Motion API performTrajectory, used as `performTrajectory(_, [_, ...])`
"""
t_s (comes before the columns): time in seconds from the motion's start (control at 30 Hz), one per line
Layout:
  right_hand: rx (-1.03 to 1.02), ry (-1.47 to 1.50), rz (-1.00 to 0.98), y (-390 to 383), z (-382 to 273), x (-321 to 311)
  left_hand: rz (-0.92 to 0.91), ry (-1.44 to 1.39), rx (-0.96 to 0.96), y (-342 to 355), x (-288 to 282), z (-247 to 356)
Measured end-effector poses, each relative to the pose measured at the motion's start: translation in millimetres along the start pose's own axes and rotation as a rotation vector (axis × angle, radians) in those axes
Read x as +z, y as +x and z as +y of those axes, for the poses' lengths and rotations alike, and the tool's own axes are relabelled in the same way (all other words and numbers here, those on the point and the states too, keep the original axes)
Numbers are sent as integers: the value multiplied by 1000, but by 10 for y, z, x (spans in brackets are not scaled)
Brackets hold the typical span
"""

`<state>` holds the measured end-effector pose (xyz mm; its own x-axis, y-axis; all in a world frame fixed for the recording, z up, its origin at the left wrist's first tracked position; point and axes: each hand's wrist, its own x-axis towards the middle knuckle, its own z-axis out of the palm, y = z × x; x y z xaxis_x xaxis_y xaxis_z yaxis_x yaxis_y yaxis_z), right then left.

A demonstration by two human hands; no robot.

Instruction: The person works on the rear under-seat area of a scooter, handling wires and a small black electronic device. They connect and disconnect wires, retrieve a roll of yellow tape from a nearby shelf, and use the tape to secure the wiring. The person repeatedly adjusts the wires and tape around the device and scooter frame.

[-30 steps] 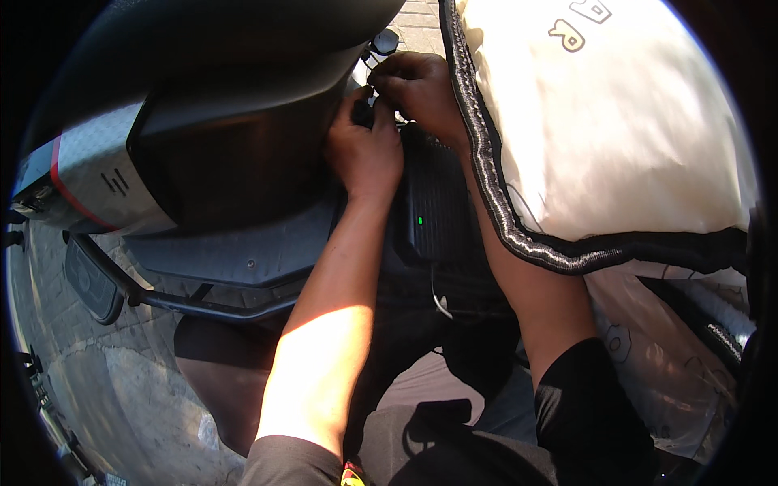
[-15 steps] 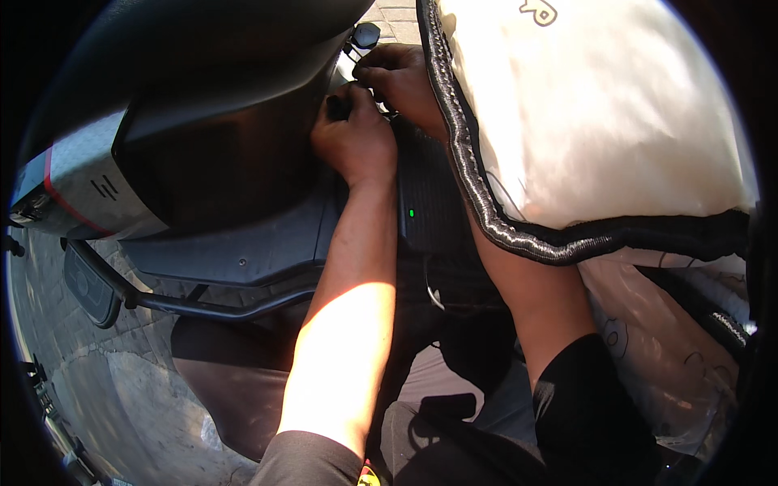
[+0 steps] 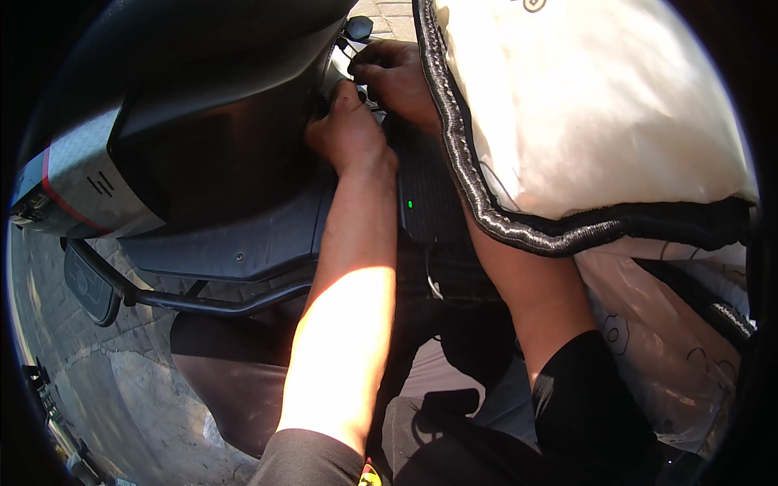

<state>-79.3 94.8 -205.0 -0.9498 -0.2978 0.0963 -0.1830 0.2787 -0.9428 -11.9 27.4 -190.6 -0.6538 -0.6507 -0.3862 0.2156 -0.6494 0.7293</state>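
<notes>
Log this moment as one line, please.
left hand: beside black vehicle body, grip unclear | right hand: close to left hand, grip unclear | nearby: black box with green light, cream cover

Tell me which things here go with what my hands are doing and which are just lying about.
With the hands:
small dark piece between left hand and right hand, unclear what
probably black ribbed box with green light, just below

Just around:
cream cover with black trim
black flat plate
</notes>
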Motion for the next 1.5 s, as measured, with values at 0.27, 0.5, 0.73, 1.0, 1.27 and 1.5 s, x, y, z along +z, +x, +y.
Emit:
performTrajectory(0.27, [-25,-116,67,-118,-82,38,-108,104,9,92,-193,-103])
performTrajectory(0.5, [-75,-122,67,-270,-182,34,-154,122,-29,85,-291,-56])
performTrajectory(0.73, [-162,-189,14,-314,-125,-15,-284,200,68,-2,-367,70])
performTrajectory(1.0, [223,-1,7,-401,-318,0,-301,257,227,-71,-359,106])
performTrajectory(1.27, [364,310,-60,-462,-403,-41,-311,377,219,-71,-399,118])
performTrajectory(1.5, [-114,-181,80,-511,-382,-121,-397,726,357,-8,-473,172])
